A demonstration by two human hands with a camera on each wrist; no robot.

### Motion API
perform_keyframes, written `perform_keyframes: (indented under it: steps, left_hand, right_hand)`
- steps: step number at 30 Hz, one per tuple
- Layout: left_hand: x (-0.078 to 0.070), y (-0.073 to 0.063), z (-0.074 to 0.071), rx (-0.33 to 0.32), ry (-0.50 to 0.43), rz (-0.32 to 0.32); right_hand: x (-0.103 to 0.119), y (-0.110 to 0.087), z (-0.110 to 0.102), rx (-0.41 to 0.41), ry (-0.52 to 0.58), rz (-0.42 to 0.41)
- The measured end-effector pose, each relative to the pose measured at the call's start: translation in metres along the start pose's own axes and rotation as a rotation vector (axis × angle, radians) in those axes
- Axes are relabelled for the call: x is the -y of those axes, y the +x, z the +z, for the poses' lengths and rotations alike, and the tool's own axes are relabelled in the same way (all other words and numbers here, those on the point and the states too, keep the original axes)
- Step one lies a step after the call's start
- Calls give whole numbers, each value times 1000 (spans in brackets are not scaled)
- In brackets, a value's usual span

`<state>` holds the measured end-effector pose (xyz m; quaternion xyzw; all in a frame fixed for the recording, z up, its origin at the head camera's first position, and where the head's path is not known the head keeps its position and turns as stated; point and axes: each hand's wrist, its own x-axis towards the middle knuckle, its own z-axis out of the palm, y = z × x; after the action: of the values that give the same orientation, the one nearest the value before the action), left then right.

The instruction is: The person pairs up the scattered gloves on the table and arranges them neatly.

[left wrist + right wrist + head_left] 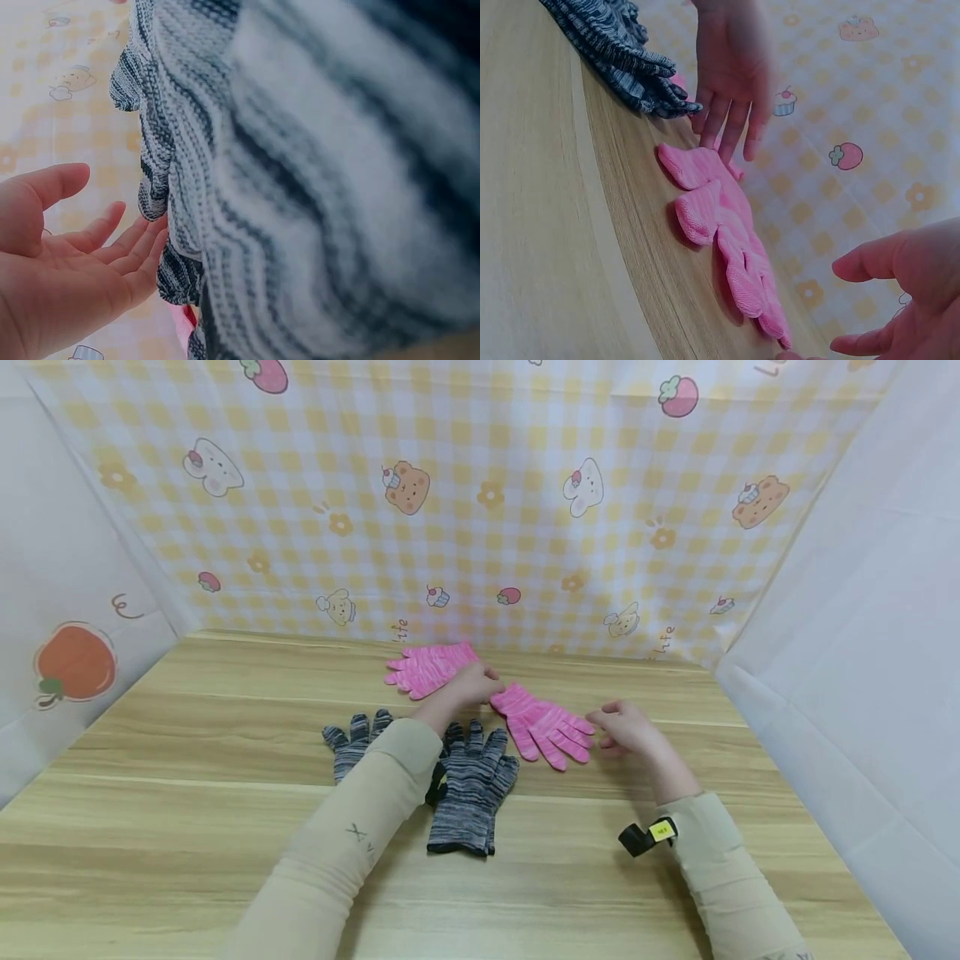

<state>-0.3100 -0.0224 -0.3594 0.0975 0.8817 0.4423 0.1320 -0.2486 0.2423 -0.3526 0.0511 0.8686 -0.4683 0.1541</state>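
Observation:
A pink knit glove (546, 727) lies flat on the table, its fingers pointing right. My left hand (474, 683) is at its cuff, fingers extended; the right wrist view shows the left hand (735, 75) reaching down to that end. At the glove's fingertips is my right hand (628, 728), thumb and fingers apart; whether it touches the fabric I cannot tell. Left of my left hand lies a second pink glove (431, 669). A grey-black striped glove (468, 793) lies nearer, and another striped glove (348, 752) is partly hidden by my left sleeve.
The wood-grain table (187, 860) ends at a yellow checked cloth (465, 552) at the back. White cloth walls (847, 652) stand on both sides. A black strap (637, 839) with a yellow label sits on my right wrist.

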Motion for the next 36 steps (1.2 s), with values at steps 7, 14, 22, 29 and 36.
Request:
perform_keyframes:
  steps: [7, 14, 22, 29, 36]
  left_hand:
    - [-7, -8, 3, -9, -67, -38]
    - [-7, -5, 6, 10, -158, -118]
    - [-9, -8, 8, -7, -270, -157]
    - [-9, -4, 11, -32, -390, -190]
    - [-10, -1, 11, -9, -460, -225]
  right_hand:
    - [0, -2, 2, 59, 96, -5]
    - [-3, 3, 4, 75, 181, -25]
    - [-6, 6, 4, 72, 228, -38]
    - [-8, 7, 4, 87, 214, -73]
    - [-13, 9, 6, 84, 208, -105]
